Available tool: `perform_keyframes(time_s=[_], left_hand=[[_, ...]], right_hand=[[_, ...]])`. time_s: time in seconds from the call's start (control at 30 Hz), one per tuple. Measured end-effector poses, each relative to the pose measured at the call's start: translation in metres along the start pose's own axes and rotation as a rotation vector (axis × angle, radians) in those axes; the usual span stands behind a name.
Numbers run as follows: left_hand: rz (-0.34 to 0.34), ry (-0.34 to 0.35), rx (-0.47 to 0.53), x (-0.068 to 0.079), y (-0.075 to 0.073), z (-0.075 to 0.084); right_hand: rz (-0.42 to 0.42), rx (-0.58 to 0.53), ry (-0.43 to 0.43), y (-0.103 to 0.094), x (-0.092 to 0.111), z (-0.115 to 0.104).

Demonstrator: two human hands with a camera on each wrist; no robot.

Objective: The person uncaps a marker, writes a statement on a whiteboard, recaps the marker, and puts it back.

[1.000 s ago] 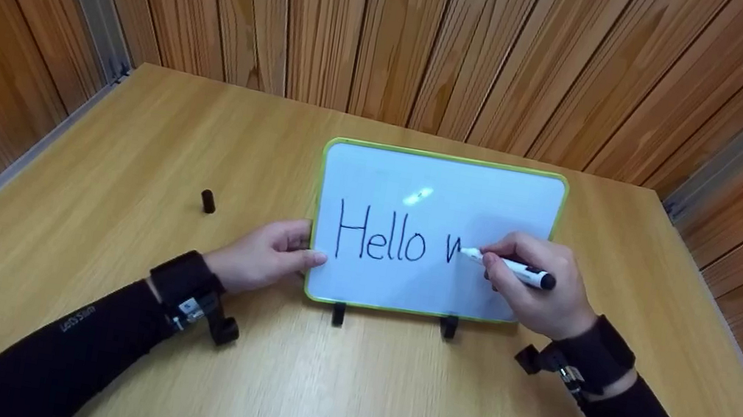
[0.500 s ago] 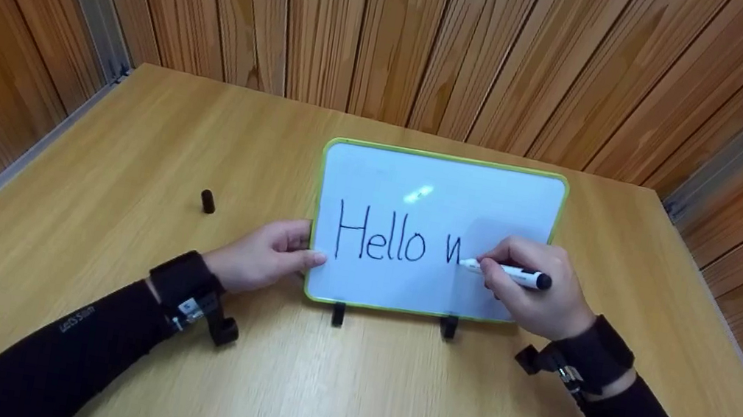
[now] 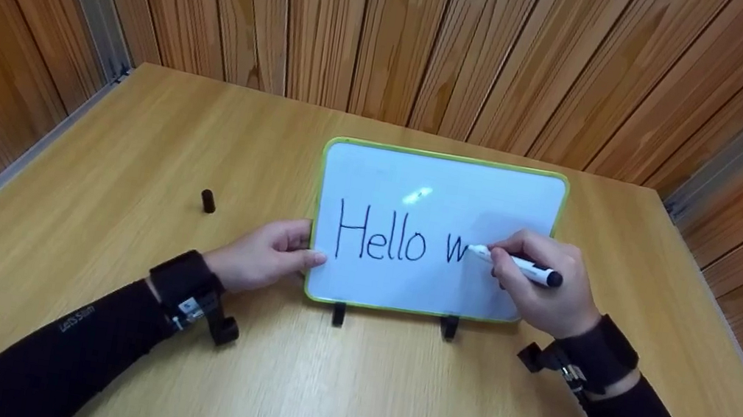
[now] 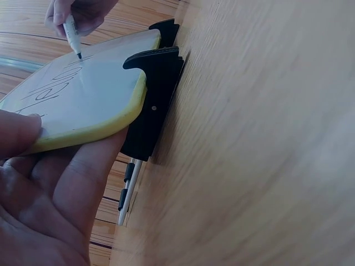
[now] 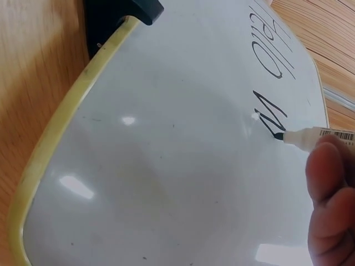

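Marker (image 3: pixel 534 270): pinched by right hand (image 3: pixel 550 290), tip toward whiteboard's (image 3: pixel 441 205) three o'clock.
Whiteboard: propped at twelve o'clock, left hand (image 3: pixel 263 255) gripping its eight-o'clock edge.
Letter w (image 3: pixel 456 249): apparently the step underway.
Next stroke: likely calls for steady contact.

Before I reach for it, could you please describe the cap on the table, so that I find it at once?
On the wooden table stands a whiteboard, and the left hand holds its left edge. Left of that hand is the cap, a small dark cylinder. Unlike the marker in the right hand, it sits alone, with no hand touching it.
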State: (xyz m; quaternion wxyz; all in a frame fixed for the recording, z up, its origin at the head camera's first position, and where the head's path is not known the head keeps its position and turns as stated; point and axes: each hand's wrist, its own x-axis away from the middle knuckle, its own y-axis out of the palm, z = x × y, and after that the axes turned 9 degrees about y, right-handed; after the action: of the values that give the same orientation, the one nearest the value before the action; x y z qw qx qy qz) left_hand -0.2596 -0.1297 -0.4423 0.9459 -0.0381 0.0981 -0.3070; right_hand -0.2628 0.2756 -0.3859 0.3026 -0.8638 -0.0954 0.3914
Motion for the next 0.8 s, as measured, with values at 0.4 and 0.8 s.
perform_keyframes(time_s=[0.4,0.8], left_hand=[[0.0,0.004,0.015,0.0,0.0011,0.0011],[0.001,-0.009,-0.009,-0.0001,0.0002,0.0018]], right_hand=[[0.094,0.012,-0.013,0.0004,-0.0003,0.0002],[0.096,-0.013,-0.016,-0.0033,-0.0014,-0.0034]])
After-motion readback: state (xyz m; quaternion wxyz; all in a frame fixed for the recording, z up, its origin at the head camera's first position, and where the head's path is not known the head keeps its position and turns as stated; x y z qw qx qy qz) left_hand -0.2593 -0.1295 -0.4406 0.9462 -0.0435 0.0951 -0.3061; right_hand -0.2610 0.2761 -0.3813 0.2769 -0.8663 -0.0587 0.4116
